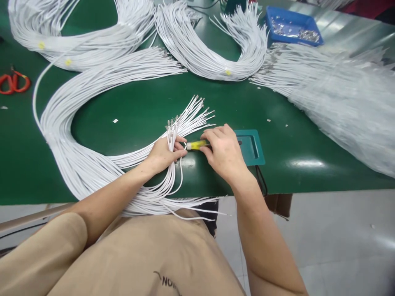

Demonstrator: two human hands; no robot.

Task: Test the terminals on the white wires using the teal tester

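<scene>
My left hand (163,155) is closed around a small bunch of white wires (171,137), whose metal-tipped ends stick up above the fingers. One wire's end bends out from the left fingertips to the white end of a small yellow tool (197,145). My right hand (224,152) pinches the tool's right part between thumb and fingers; a thin dark shaft seems to run on under the hand. The held wires belong to a large looped bundle of white wires (58,123) on the green table. More wire ends fan out just behind my left hand.
A shallow green tray (261,147) lies right of my right hand. Further white wire bundles (210,61) lie behind. A blue bin (293,26) holds small metal parts. Red-handled scissors (14,82) lie left; plastic-covered wires (345,94) spread right. Some wires overhang the table's front edge.
</scene>
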